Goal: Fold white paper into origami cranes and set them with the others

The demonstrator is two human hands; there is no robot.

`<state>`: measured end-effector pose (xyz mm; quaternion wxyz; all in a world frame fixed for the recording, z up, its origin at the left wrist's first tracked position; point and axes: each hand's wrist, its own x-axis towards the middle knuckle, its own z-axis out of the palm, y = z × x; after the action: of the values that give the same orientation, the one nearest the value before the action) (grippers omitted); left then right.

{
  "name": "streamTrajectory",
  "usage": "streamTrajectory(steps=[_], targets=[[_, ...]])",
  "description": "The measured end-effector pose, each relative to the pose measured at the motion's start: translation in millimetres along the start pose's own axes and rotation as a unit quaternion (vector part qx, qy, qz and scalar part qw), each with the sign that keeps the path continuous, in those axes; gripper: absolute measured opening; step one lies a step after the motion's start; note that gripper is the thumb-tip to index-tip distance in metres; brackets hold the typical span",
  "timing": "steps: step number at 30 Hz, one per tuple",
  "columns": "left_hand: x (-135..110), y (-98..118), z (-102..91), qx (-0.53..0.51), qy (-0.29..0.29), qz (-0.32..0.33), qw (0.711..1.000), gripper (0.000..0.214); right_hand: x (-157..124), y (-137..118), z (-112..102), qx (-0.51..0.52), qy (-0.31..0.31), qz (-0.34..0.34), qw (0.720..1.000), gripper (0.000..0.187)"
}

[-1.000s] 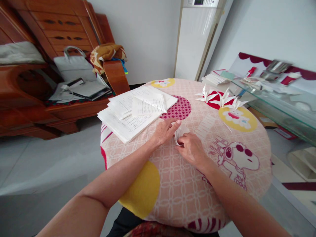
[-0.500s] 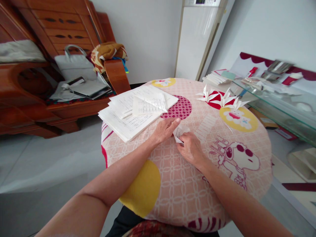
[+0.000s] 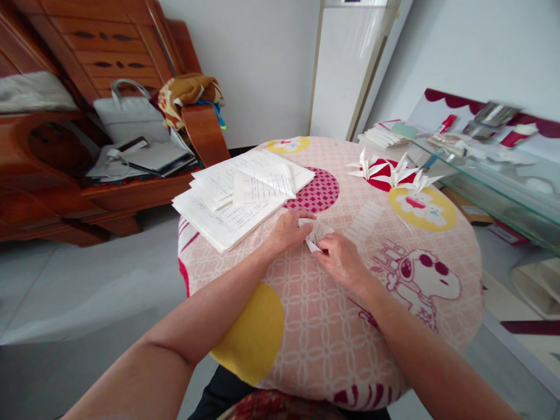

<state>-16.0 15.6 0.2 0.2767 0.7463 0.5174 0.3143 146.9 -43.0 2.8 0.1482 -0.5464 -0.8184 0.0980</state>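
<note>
A small folded piece of printed white paper (image 3: 313,235) lies on the round table's pink patterned cloth (image 3: 324,326). My left hand (image 3: 289,230) curls its fingers over the paper's left edge and pinches it. My right hand (image 3: 340,259) grips the paper's lower right part with closed fingers. The hands nearly meet over the paper, which is mostly hidden by them.
A stack of printed sheets (image 3: 238,195) lies at the table's far left. Three white paper cranes (image 3: 394,172) stand at the far right. A glass-topped table (image 3: 503,175) with clutter is to the right, a wooden bench (image 3: 109,116) with a grey bag to the left.
My left hand's fingers, stretched flat beside the paper before, have curled onto its edge. The right hand has shifted slightly on the paper.
</note>
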Motion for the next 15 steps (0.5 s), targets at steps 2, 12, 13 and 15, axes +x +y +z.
streamTrajectory(steps=[2, 12, 13, 15], targets=[[-0.4, 0.5, -0.3, 0.001, -0.001, 0.002, 1.000, 0.031, -2.2, 1.2, -6.0, 0.016, -0.008, 0.013, 1.000, 0.024], [-0.7, 0.2, -0.2, 0.001, 0.002, -0.004, 1.000, 0.031, -14.3, 9.0, -22.2, 0.017, 0.066, 0.114, 0.991, 0.018], [-0.8, 0.0, -0.2, -0.002, 0.002, -0.004, 1.000, 0.031, -14.7, 9.6, -21.4, 0.007, 0.083, 0.113, 0.990, 0.026], [-0.9, -0.6, -0.3, -0.006, 0.000, -0.003, 1.000, 0.031, -15.1, 10.5, -20.0, -0.010, 0.105, 0.112, 0.988, 0.039]])
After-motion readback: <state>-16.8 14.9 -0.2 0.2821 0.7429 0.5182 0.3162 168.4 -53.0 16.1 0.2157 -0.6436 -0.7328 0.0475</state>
